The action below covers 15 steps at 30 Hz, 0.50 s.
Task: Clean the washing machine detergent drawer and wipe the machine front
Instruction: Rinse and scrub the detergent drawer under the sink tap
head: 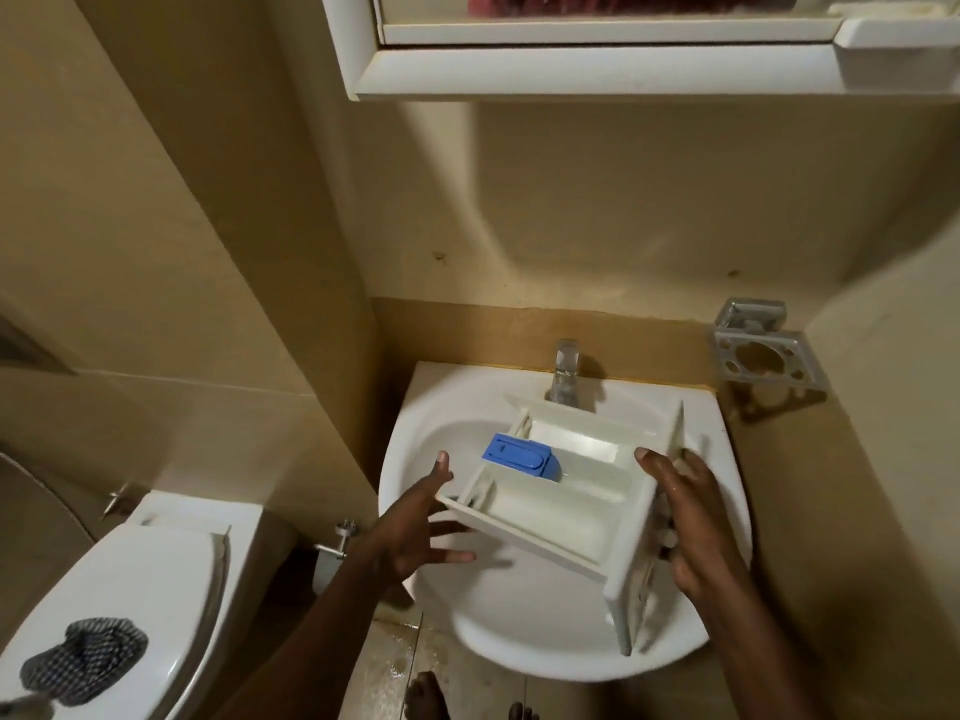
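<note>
Beige bathroom walls enclosed a white sink [415, 459], and everything else sat in relation to that basin. Over the sink's bowl, the detergent drawer [561, 491] was held tilted, its open compartments facing up and its front panel turned toward the basin's right rim. A blue insert [517, 454] sat in the drawer's compartment toward the tap end. The left hand [415, 532] was at the drawer's left corner, above the sink's left rim, its fingers spread wide: the thumb reached up along the corner edge while the other fingers fanned out beneath the drawer's underside, so whether they pressed it could not be told. The right hand [691, 517] gripped the drawer's front panel over the sink's right side, thumb laid across the top edge and fingers curled round the far face, clamping the panel between them. A chrome tap [565, 371] stood at the back of the sink, just behind the drawer. On the wall right of the sink hung a metal holder [763, 356]. A mirror cabinet [597, 65] was mounted above the sink. Left of the sink stood a toilet [135, 589], with a checked cloth [83, 659] crumpled on its closed lid. Bare toes [426, 693] showed on the wet floor below the sink.
</note>
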Each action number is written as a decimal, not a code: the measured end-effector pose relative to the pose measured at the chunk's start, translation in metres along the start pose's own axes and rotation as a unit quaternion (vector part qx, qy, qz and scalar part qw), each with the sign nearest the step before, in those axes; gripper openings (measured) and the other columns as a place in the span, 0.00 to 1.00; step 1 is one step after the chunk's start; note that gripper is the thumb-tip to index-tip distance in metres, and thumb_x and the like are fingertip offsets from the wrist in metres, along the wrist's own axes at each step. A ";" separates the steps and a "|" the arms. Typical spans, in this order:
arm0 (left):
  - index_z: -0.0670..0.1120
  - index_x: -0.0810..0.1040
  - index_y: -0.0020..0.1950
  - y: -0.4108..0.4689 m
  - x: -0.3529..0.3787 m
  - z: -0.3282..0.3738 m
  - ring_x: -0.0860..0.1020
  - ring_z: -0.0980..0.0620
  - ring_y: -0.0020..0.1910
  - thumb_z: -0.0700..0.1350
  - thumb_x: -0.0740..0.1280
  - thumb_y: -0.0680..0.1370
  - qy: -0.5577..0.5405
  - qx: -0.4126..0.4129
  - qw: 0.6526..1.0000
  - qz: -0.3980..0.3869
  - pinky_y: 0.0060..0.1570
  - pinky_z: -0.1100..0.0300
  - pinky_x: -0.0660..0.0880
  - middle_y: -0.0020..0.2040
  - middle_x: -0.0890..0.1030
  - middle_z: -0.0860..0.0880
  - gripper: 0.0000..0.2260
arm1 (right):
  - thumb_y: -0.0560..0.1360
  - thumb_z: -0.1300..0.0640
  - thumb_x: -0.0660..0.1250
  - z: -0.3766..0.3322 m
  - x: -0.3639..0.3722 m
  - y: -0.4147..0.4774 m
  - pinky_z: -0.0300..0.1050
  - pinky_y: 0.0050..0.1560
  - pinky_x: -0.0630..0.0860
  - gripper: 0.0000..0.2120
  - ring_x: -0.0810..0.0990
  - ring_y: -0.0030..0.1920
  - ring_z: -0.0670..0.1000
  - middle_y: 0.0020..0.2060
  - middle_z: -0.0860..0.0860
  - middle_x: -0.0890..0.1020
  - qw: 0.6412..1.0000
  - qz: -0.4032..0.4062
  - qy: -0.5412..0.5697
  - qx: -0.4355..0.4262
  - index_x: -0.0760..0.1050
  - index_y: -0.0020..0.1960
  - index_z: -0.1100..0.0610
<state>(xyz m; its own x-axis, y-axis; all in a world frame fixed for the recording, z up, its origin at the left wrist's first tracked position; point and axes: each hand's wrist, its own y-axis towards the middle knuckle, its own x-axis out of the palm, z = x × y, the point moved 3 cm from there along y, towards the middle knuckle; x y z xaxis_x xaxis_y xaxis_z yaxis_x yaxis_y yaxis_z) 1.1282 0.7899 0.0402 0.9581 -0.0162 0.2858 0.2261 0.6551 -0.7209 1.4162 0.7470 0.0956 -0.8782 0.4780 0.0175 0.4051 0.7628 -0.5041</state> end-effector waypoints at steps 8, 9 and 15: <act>0.54 0.67 0.70 -0.012 -0.005 0.001 0.78 0.44 0.60 0.67 0.62 0.75 -0.001 0.098 0.991 0.094 0.59 0.37 0.77 0.66 0.73 0.46 0.28 | 0.62 0.40 0.78 -0.089 0.038 -0.039 0.62 0.69 0.65 0.47 0.61 0.73 0.55 0.76 0.46 0.58 0.872 0.048 -0.367 -0.320 0.59 0.75 0.43; 0.54 0.68 0.71 -0.013 -0.006 0.000 0.79 0.44 0.60 0.66 0.62 0.76 0.002 0.102 0.991 0.092 0.59 0.38 0.77 0.65 0.74 0.46 0.28 | 0.61 0.39 0.78 -0.096 0.045 -0.040 0.63 0.69 0.65 0.48 0.60 0.73 0.55 0.76 0.46 0.57 0.856 0.049 -0.393 -0.331 0.58 0.75 0.42; 0.53 0.72 0.66 -0.031 -0.010 -0.005 0.81 0.45 0.58 0.65 0.67 0.74 0.033 0.112 0.991 0.065 0.56 0.44 0.80 0.62 0.78 0.47 0.25 | 0.59 0.37 0.77 -0.085 0.063 -0.039 0.64 0.67 0.63 0.49 0.60 0.73 0.60 0.76 0.46 0.54 0.837 0.068 -0.448 -0.305 0.58 0.74 0.41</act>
<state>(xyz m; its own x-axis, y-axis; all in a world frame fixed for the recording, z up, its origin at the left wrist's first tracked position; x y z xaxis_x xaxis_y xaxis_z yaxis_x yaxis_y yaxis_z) 1.1122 0.7655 0.0566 0.9877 0.0340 0.1523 0.0630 0.8060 -0.5885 1.3669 0.7847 0.1899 -0.5406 0.2679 -0.7975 0.3311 0.9392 0.0910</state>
